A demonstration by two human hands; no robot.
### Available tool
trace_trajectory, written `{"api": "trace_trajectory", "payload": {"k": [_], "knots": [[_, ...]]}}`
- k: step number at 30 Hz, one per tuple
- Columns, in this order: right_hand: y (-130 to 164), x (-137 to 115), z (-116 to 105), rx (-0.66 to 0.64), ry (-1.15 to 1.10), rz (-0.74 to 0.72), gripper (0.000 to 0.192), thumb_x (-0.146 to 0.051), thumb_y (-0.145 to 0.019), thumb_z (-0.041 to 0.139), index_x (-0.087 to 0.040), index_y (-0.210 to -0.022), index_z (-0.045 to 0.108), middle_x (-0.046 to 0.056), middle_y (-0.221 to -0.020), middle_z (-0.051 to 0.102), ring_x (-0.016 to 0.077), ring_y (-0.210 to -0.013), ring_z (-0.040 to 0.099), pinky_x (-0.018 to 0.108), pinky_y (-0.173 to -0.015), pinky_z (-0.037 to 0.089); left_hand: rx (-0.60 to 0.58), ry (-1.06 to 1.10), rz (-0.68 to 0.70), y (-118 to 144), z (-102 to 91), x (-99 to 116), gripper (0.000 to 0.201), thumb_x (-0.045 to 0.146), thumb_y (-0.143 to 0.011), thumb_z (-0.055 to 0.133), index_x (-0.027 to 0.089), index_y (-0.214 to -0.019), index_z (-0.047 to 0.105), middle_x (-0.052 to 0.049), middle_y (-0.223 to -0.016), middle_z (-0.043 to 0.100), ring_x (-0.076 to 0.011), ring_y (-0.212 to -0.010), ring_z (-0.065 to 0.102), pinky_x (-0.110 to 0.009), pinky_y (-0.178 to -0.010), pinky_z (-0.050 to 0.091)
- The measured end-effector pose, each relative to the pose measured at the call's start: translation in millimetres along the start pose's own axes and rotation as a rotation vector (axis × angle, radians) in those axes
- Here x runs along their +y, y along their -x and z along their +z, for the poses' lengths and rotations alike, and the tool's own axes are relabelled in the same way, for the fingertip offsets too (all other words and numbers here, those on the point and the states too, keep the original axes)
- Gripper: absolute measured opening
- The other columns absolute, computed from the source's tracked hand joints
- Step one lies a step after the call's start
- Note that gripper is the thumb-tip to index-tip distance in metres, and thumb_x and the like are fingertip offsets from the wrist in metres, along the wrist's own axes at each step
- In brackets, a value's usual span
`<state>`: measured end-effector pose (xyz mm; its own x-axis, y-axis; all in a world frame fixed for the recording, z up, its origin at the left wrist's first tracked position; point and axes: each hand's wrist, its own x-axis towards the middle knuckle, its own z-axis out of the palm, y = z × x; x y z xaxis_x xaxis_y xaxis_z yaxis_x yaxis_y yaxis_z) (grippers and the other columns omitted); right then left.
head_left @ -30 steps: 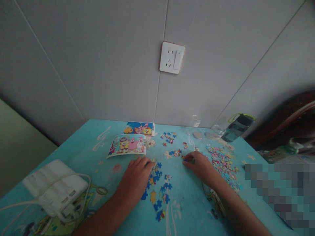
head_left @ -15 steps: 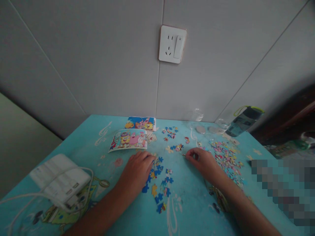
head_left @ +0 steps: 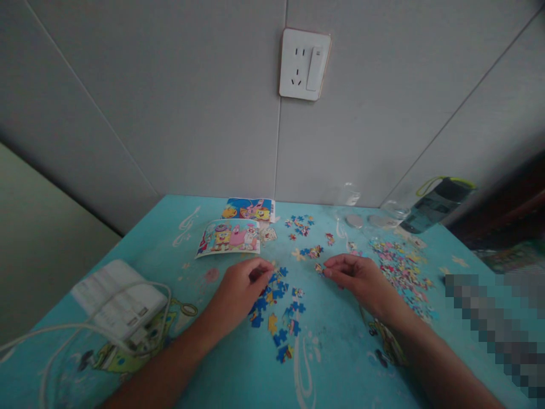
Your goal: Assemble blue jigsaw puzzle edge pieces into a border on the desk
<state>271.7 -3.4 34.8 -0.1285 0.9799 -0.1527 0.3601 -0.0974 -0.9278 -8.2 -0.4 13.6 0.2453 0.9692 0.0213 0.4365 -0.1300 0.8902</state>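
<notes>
Between the thumb and fingertips of my right hand (head_left: 355, 278) is a small jigsaw puzzle piece (head_left: 319, 268), held just above or at the table. My left hand (head_left: 247, 284) is closed in a pinch at the upper left edge of a cluster of blue and yellow puzzle pieces (head_left: 276, 292); whatever its fingertips hold is too small to make out. Part of that cluster is hidden behind the left hand. A short joined strip of pieces (head_left: 310, 251) lies beyond, between both hands. Behind the left hand lies a curled cartoon picture card (head_left: 230, 237).
To the right spreads a big pile of loose pieces (head_left: 402, 272). Farther back are a small group of pieces (head_left: 301, 225), a second card (head_left: 251, 210), clear jars (head_left: 394, 213) and a tilted water bottle (head_left: 438, 204). A white power strip (head_left: 121, 301) with cables occupies the left.
My right hand has turned slightly, showing more of the puzzle piece it holds. The left hand's fingers have drawn into a pinch. The whole view has shifted a little.
</notes>
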Motion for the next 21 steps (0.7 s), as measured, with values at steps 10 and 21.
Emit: {"api": "trace_trajectory", "payload": {"k": [10, 21], "knots": [[3, 0, 1, -0.019, -0.05, -0.016, 0.026, -0.04, -0.08, 0.074, -0.019, -0.095, 0.07, 0.002, -0.074, 0.07, 0.0123, -0.058, 0.055, 0.026, -0.056, 0.044, 0.1, -0.087, 0.044, 1, -1.9, 5, 0.016, 0.03, -0.091, 0.058, 0.022, -0.099, 0.069, -0.001, -0.093, 0.071, -0.0165, -0.082, 0.063, -0.028, -0.076, 0.048], [5, -3, 2, 0.015, 0.017, -0.098, 0.022, -0.04, -0.085, 0.07, -0.02, -0.093, 0.07, 0.0, -0.07, 0.066, 0.0119, -0.058, 0.053, 0.025, -0.055, 0.042, 0.15, -0.335, 0.2, -4, -1.0, -8, 0.013, 0.022, -0.092, 0.055, 0.022, -0.097, 0.067, -0.001, -0.094, 0.069, -0.0174, -0.087, 0.062, -0.031, -0.083, 0.046]]}}
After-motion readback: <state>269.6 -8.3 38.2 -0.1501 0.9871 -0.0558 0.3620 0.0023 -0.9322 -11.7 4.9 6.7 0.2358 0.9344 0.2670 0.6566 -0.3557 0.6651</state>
